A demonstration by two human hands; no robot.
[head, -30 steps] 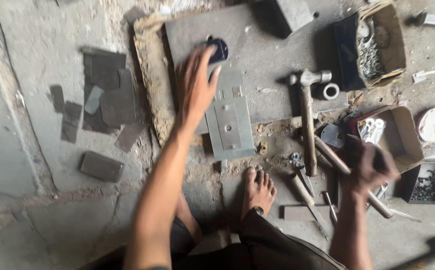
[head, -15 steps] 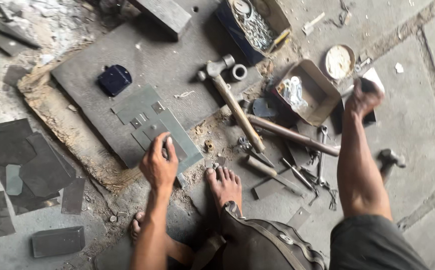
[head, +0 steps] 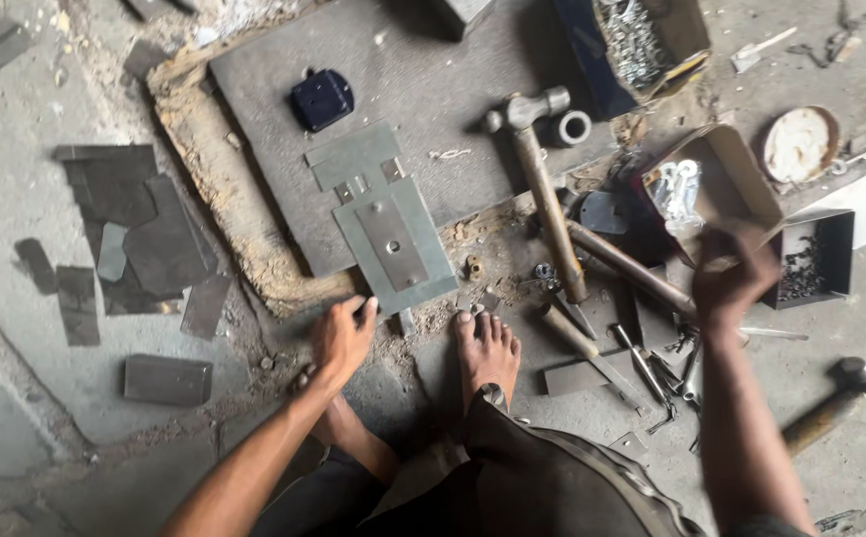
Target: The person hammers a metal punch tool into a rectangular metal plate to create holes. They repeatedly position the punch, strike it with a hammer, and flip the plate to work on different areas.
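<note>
Since half a second before: my left hand [head: 341,336] had slid off the grey sheet-metal plate [head: 394,244] to its near corner, fingers curled, gripping nothing. My right hand [head: 731,273] hovered blurred by the cardboard box of fittings [head: 726,179]; hold indeterminate. Plate: thin, stiff, sharp-edged, light; best lifted by an edge. Hammer [head: 542,189]: wooden handle, between both hands.

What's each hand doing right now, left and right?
Left hand: fingers curled at the corner of the metal plate, grip unclear.
Right hand: raised, blurred; cannot tell if it holds anything.
</note>
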